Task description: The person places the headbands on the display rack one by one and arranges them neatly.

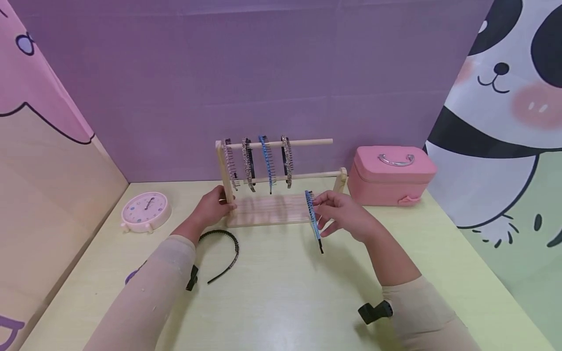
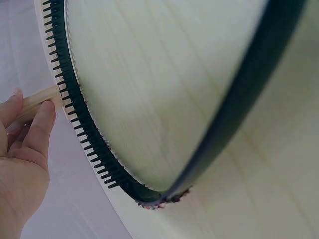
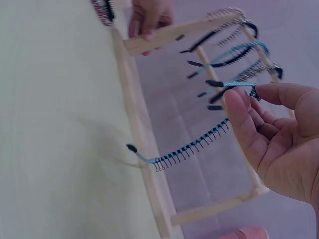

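"What's that in the right hand (image 1: 342, 214)?"

"A slim, curved, light-blue headband with fine wiry teeth (image 1: 312, 214), pinched between thumb and fingers, in front of the pale wooden two-rail rack (image 1: 272, 212), near its right end."

"And the left hand (image 1: 210, 208)?"

"Gripping the rack's pale wooden left upright (image 1: 222, 170)."

"Easy to handle, that band?"

"I'd guess very light and springy, stiff enough to keep its arch. Those thin teeth might snag or bend, so I'd hold the smooth stretch near an end."

"Pretty, though?"

"Blue broken by dark patches, teeth lined up along one edge, black tips."
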Tool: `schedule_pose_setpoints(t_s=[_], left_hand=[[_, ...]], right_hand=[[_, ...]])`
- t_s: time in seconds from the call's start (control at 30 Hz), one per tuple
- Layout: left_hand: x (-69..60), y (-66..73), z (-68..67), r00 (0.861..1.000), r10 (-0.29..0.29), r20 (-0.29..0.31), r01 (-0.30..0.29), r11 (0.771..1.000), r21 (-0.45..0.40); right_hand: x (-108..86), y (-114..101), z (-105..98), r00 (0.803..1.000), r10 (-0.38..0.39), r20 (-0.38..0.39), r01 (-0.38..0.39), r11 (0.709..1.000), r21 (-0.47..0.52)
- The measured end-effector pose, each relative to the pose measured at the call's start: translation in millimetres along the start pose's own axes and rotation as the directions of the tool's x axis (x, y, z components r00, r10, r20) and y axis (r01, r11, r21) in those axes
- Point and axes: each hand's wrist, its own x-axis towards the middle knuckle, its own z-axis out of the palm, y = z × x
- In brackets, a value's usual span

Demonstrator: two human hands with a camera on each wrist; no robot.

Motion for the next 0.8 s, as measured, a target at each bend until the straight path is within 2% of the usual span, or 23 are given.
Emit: schedule_pose_setpoints(t_s=[0.2,0.3,0.37,0.47,0.57,0.8], left_hand=[[1.6,-1.8,-0.3,1.0,-0.001,0.0,0.001,1.0,0.002],[3.5,-3.6,-0.4,1.0,-0.005,-0.001,0.005,1.0,0.002],[4.1,-4.4,-0.6,1.0,-0.009,0.0,0.009,1.0,0.001],[4.2,-4.7,-0.9,1.0,-0.016,0.003,0.016,1.0,0.001],[4.1,-4.3,-1.4,1.0,-0.011,-0.001,0.011,1.0,0.003],[2.9,-2.9,-0.9,1.0,0.004,0.002,-0.004,1.0,0.011]], right_hand=[[-9.0,-12.7,-19.2,0.994,-0.085,-0.073,0.088,0.995,0.039],[-14.2,-21.3,-29.9,0.98,-0.165,-0.11,0.172,0.983,0.062],[-17.9,-28.0,-36.8,0.967,-0.219,-0.134,0.232,0.968,0.092],[-23.2,-37.8,-44.8,0.936,-0.298,-0.187,0.325,0.936,0.133],[-27.1,-46.4,-49.0,0.906,-0.343,-0.248,0.384,0.913,0.141],[-25.8,-57.9,-50.8,0.855,-0.389,-0.341,0.442,0.893,0.089]])
